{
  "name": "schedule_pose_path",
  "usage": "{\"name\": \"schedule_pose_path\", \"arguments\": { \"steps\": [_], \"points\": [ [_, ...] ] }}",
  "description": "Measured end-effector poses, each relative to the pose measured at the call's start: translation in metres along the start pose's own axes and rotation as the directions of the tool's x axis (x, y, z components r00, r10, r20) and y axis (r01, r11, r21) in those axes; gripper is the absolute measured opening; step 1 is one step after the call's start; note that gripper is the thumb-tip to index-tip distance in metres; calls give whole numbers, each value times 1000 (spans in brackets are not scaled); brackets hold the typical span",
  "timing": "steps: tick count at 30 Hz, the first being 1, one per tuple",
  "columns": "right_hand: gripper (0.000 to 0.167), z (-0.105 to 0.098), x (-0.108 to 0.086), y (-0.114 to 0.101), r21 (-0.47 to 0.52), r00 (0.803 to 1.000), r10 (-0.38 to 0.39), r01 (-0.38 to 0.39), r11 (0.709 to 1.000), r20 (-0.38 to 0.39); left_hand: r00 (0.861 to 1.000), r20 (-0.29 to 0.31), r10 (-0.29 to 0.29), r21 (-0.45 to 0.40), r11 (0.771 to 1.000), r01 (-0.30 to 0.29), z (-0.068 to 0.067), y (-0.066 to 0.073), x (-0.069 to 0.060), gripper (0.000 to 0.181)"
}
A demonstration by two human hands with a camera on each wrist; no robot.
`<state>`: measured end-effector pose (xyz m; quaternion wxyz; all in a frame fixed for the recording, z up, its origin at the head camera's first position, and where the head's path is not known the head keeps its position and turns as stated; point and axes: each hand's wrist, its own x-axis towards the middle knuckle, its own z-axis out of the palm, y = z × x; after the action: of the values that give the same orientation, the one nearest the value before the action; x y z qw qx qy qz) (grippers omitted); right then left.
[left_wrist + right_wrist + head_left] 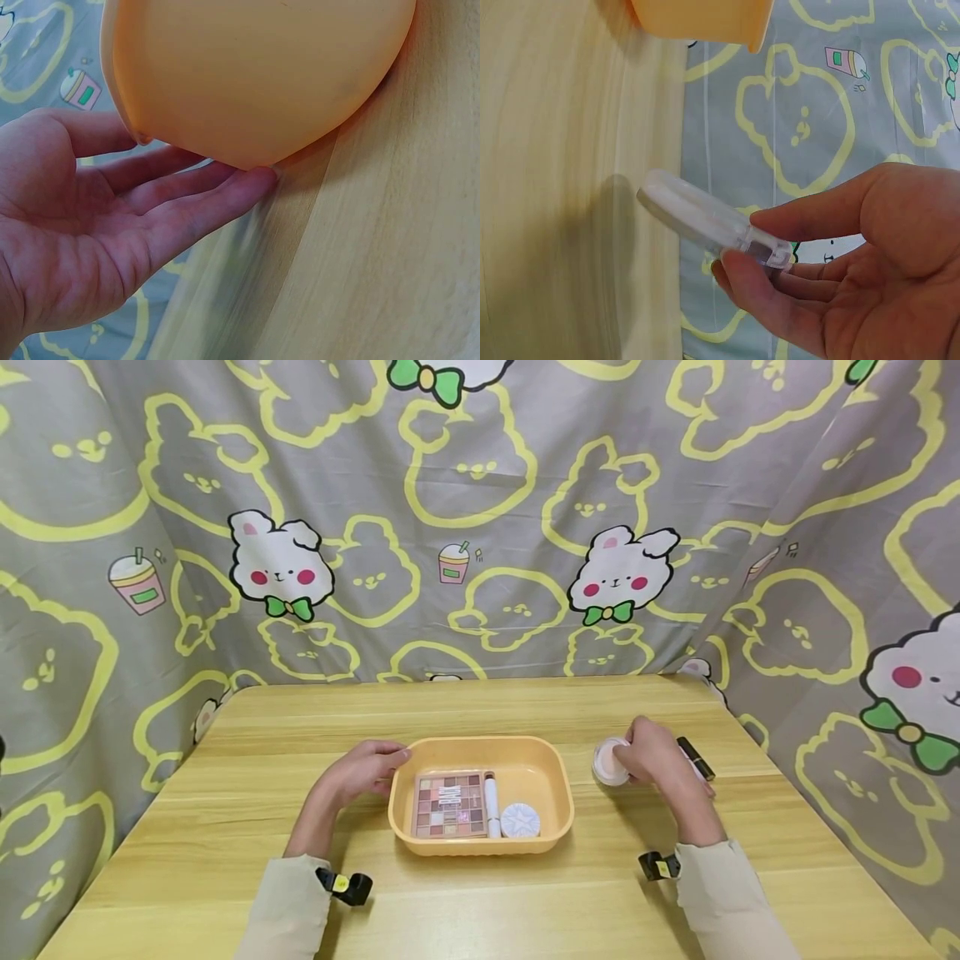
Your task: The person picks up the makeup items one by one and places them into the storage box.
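My right hand (658,758) pinches a round compact (609,763) with a clear rim and a pale pink middle, to the right of the yellow plastic basket (558,760). In the right wrist view the compact (697,214) shows edge-on, its clasp end between thumb and fingers. My left hand (367,770) holds the basket's left end, thumb at the rim and fingers along the outer wall (247,90). Inside the basket lie an eyeshadow palette (450,806), a white tube with a dark end (492,806) and a round white case with a star pattern (521,820).
A black lipstick-like tube (696,758) lies right of my right hand, partly hidden by it. Everything stands on a wooden table (480,902). A grey curtain (480,602) with cartoon prints hangs behind the table and along both sides.
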<state>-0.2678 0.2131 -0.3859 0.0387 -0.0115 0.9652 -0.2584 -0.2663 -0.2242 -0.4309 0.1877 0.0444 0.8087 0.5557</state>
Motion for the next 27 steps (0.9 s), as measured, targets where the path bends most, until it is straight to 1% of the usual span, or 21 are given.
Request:
{"name": "schedule_pose_path", "arguments": {
  "steps": [7, 13, 16, 23, 27],
  "points": [
    [22, 0, 0, -3, 58, 999, -23, 21, 998, 22, 1000, -3, 2, -2, 1000, -2, 0, 0, -1, 47],
    [35, 1, 1, -5, 119, 997, -50, 44, 992, 52, 1000, -8, -2, 1, 1000, 2, 0, 1, -1, 48],
    [37, 1, 1, -5, 125, 996, -62, 54, 991, 61, 1000, -9, -5, 8, 1000, 5, 0, 1, -1, 49],
    [37, 0, -1, -8, 133, 997, -58, 51, 990, 48, 1000, -6, -6, 8, 1000, 6, 0, 0, 0, 49],
    [38, 0, -3, -12, 152, 998, -57, 52, 987, 25, 1000, -8, -5, 6, 1000, 5, 0, 0, 0, 48]
  ]
}}
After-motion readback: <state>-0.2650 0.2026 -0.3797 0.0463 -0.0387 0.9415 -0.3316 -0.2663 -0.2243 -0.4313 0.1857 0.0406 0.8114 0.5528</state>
